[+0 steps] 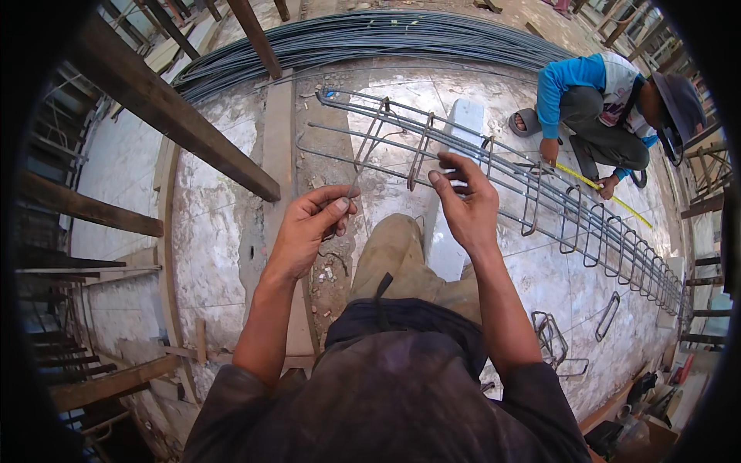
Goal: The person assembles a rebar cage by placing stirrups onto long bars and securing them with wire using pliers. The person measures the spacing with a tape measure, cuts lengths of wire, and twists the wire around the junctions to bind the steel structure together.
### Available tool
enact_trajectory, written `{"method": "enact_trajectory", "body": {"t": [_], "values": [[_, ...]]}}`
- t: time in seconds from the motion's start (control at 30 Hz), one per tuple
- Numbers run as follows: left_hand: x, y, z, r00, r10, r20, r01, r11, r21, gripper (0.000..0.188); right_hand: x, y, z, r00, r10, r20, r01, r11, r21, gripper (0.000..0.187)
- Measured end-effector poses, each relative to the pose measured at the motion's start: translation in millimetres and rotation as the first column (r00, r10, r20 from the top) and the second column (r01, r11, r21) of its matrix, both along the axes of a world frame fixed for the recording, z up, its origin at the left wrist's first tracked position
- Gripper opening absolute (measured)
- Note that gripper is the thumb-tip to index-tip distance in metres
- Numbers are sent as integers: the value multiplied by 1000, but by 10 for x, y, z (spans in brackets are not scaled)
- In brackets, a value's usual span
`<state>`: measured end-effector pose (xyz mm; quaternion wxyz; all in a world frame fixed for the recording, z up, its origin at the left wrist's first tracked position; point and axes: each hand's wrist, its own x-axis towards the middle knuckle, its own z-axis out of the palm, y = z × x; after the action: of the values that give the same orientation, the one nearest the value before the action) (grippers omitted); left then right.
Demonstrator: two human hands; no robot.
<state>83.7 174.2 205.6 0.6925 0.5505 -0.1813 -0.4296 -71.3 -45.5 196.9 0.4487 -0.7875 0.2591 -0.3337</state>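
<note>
My left hand (pixel 311 229) is closed, thumb against the fingers, pinching a thin wire (pixel 356 184) that rises toward the near end of a rebar cage. My right hand (pixel 471 207) holds nothing, its fingers apart and a little bent, beside the cage's lower bars. Long steel bars (pixel 463 142) run from the upper middle down to the far right. Rectangular stirrups (pixel 532 202) ring them at intervals along the length. A pale block (pixel 468 116) lies under the cage between my knees and the bars.
A crouching co-worker (pixel 594 100) holds a yellow tape measure (pixel 579 177) along the cage's far side. Loose stirrups (pixel 608 316) lie on the floor at right. Slanting wooden posts (pixel 170 112) stand at left. A long bundle of steel bars (pixel 370 35) stretches across the back.
</note>
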Motion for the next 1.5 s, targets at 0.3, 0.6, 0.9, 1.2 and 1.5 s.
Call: {"method": "enact_trajectory", "body": {"t": [0.3, 0.6, 0.9, 1.2, 1.5], "values": [[141, 121, 210, 994, -70, 89, 66, 997, 49, 30, 302, -271, 8, 980, 192, -60, -191, 788, -586, 31], [156, -46, -26, 912, 9, 410, -32, 998, 49, 30, -21, -228, -108, 993, -22, 115, -13, 955, 298, 22], [108, 88, -184, 827, -87, 555, -57, 970, 236, 24, -1815, -8, -594, 987, -152, -50, 157, 979, 129, 40], [-450, -720, 345, 516, -435, 738, 272, 900, 341, 20, -4746, 873, -3311, 163, -456, -875, 963, 266, 41, 42], [-758, -1092, 420, 463, -573, 676, 276, 818, 505, 20, -4413, 2454, -3352, -345, -342, -874, 926, -277, -257, 96]]}}
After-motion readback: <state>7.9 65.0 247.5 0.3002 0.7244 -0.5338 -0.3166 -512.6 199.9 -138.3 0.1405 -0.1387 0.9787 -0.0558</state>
